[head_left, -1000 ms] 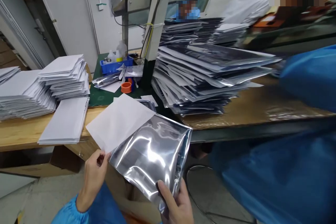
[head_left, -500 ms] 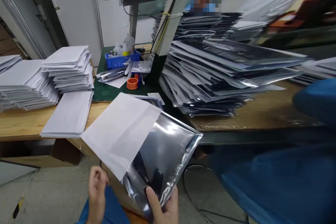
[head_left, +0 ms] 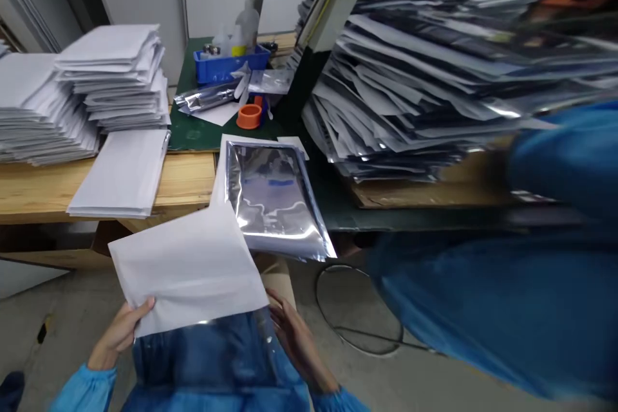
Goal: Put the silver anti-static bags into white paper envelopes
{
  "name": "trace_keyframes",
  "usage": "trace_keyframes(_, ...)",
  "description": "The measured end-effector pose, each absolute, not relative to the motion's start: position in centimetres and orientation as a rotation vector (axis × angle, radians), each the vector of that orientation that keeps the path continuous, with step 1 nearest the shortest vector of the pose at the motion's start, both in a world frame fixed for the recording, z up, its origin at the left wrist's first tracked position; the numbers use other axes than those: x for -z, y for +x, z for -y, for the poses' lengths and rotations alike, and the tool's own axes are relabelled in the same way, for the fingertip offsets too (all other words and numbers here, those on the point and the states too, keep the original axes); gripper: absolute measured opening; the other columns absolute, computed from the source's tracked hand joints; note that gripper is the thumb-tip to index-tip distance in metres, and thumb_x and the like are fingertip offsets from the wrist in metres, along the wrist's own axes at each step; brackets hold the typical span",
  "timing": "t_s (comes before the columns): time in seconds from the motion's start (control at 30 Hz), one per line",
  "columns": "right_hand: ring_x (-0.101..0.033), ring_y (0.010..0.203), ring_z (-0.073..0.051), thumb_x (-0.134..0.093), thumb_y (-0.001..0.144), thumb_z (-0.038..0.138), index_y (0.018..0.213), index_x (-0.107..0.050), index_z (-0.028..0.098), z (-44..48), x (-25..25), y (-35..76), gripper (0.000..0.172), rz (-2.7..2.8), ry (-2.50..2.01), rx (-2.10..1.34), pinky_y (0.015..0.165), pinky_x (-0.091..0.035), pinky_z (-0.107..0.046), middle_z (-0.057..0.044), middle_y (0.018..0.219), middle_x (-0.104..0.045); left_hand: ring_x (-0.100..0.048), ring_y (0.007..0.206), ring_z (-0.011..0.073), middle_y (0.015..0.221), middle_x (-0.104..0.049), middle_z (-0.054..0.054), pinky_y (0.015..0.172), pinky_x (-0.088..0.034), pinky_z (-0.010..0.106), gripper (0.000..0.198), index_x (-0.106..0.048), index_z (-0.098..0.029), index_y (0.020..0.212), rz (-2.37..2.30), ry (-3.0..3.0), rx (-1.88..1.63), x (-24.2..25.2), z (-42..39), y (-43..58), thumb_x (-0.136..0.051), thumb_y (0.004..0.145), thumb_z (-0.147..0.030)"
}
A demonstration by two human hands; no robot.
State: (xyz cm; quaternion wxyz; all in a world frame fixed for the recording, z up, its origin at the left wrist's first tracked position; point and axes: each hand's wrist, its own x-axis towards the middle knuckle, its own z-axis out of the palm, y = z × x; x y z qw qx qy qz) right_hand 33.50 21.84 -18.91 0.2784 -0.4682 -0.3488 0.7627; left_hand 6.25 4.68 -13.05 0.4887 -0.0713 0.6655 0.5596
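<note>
My left hand [head_left: 124, 328] grips the left edge of a white paper sheet [head_left: 193, 270], thumb on top. A shiny film bag [head_left: 207, 351] shows below the sheet's lower edge; whether the paper lies over it or partly inside it, I cannot tell. Beside the right edge of the paper and bag is my right hand [head_left: 294, 335], its fingers stretched out and slightly apart, near or touching the edge. Just beyond, a stack of silver film bags [head_left: 273, 199] rests on the table, a white sheet showing at its left side.
Tall stacks of white paper [head_left: 113, 77] stand on the wooden table at left. Behind are a blue tray [head_left: 226, 67] with bottles and an orange tape ring [head_left: 250, 116]. Large film-bag piles [head_left: 400, 103] lie right of a slanted post. A blue-clothed person [head_left: 506, 309] is close at right.
The sheet and bag have come down and left, turning toward my body. My left hand has taken hold of the left edge; my right hand has let go of the bag's lower corner.
</note>
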Motion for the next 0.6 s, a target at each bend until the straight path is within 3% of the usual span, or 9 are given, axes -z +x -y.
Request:
trace_keyframes(0.07,-0.071,0.090,-0.029,-0.064,0.068,0.072,0.103,-0.074,0.020,-23.1,19.7,32.4,0.064,0.838,-1.184,-2.148,0.086,-0.053,-0.046,-0.012,0.092,-0.079,-0.066,0.104,0.0337,0.103,-0.072,0.016,0.093,-0.054,0.041,0.063,-0.067,-0.009,0.104,-1.637,-0.099,-1.283,14.4,-4.9,5.9,-0.093,0.050,-0.027)
trace_keyframes(0.23,-0.068,0.084,-0.022,-0.086,0.054,0.050,0.084,-0.077,0.018,-22.2,21.8,29.9,0.044,0.674,-1.218,-2.046,0.085,-0.051,-0.034,-0.004,0.081,-0.079,-0.065,0.107,0.0337,0.103,-0.072,0.017,0.098,-0.050,0.042,0.059,-0.068,-0.009,0.101,-1.664,-0.071,-1.210,17.0,-6.1,5.7,-0.093,0.050,-0.027)
trace_keyframes(0.4,-0.070,0.085,-0.023,-0.085,0.049,0.053,0.077,-0.076,0.022,-19.3,22.8,30.2,0.043,0.453,-1.332,-2.011,0.085,-0.054,-0.036,-0.003,0.082,-0.080,-0.065,0.107,0.0319,0.104,-0.073,0.013,0.099,-0.050,0.043,0.051,-0.068,-0.014,0.101,-1.708,-0.084,-1.179,17.7,-5.3,6.5,-0.090,0.057,-0.025)
trace_keyframes(0.5,-0.071,0.088,-0.024,-0.085,0.051,0.052,0.080,-0.077,0.023,-17.8,22.6,31.5,0.041,0.408,-1.385,-2.044,0.085,-0.056,-0.037,-0.004,0.090,-0.080,-0.067,0.103,0.0336,0.097,-0.074,0.014,0.097,-0.051,0.045,0.050,-0.069,-0.013,0.100,-1.722,-0.114,-1.133,17.5,-4.4,7.4,-0.089,0.057,-0.027)
trace_keyframes(0.6,-0.071,0.080,-0.021,-0.087,0.055,0.044,0.082,-0.077,0.021,-16.4,22.4,33.4,0.037,0.443,-1.473,-2.042,0.079,-0.056,-0.032,-0.004,0.083,-0.080,-0.067,0.103,0.0342,0.097,-0.074,0.014,0.098,-0.050,0.045,0.056,-0.069,-0.013,0.102,-1.720,-0.145,-1.082,17.3,-2.8,8.6,-0.090,0.055,-0.034)
